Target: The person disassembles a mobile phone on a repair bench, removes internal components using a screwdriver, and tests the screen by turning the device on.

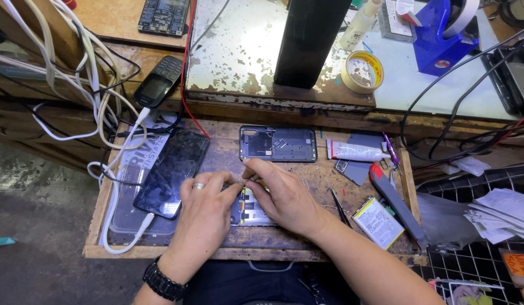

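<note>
Plainly, both hands meet over an opened phone body (252, 210) lying flat at the near middle of the wooden worktop (307, 237), low and close to the person so the fingers can work from above. The left hand (208, 206), ring on one finger and a dark watch at the wrist, rests its palm across the phone body's left part, pinning it down. The right hand (282, 195) covers its right part, and both hands' fingertips are pinched together just above its upper edge on something too small to make out. Just beyond the phone body lies a dark back frame (278, 144), set aside face up. Left of the phone body a black smartphone (171, 172) sits on a clear case with a white cable plugged in. Right of it lie tweezers (341, 209), a flat battery (378, 222), a glue tube (357, 151) and a red-tipped tool (394, 203), all within reach.
</note>
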